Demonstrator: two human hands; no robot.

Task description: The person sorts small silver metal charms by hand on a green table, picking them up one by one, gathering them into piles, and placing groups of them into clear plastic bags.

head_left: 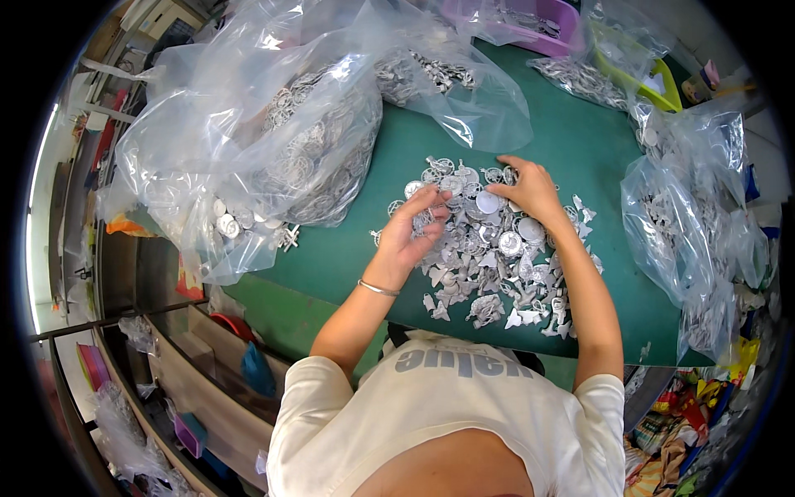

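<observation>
My right hand (534, 190) sits loosely splayed, my left hand (402, 236) curled — whether gripping, I can't tell — at silver charms (489, 248) by the bench (571, 137)'s near edge, where light fingers should best avoid tangles.

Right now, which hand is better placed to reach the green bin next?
Probably the right hand: it is nearer the green bin. The left hand is farther left and would likely have to cross the metal pieces.

Both forearms (352, 320) reach forward. The left hand (411, 229) is half-curled; the right hand (532, 192) arches, thumb and forefinger parted.
</observation>
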